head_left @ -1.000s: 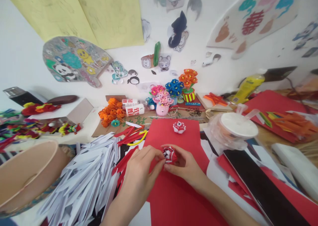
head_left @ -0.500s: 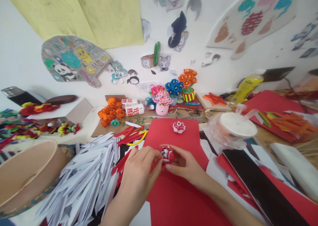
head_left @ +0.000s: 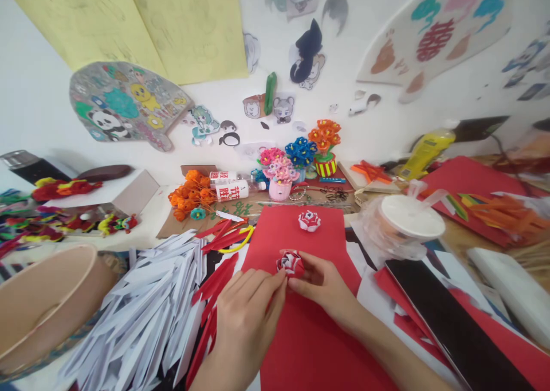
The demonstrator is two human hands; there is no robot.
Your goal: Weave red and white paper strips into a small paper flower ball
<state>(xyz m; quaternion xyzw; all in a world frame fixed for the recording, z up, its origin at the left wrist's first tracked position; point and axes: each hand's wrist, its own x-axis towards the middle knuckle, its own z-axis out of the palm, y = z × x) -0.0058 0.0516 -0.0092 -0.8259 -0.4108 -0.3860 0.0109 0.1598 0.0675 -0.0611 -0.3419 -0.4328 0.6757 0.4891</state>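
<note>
A red-and-white folded paper flower (head_left: 292, 265) is held just above the red sheet (head_left: 313, 345). My right hand (head_left: 326, 285) grips it from the right, with thumb and fingers round its side. My left hand (head_left: 249, 299) is closed, its thumb and fingertips pinching at the flower's lower left edge. Those fingers hide part of the flower. Farther back on the sheet rests a second paper flower (head_left: 309, 221), mostly white with red edges.
A heap of folded white paper strips (head_left: 146, 305) lies left of my left hand, with red strips (head_left: 210, 282) beside it. A round basin (head_left: 47, 305) stands far left. To the right are a lidded white cup (head_left: 412, 216) and a long black slab (head_left: 468, 328).
My left hand has moved slightly down, its fingertips now at the flower's lower edge. The flower has tilted a little in my right hand, which keeps its grip.
</note>
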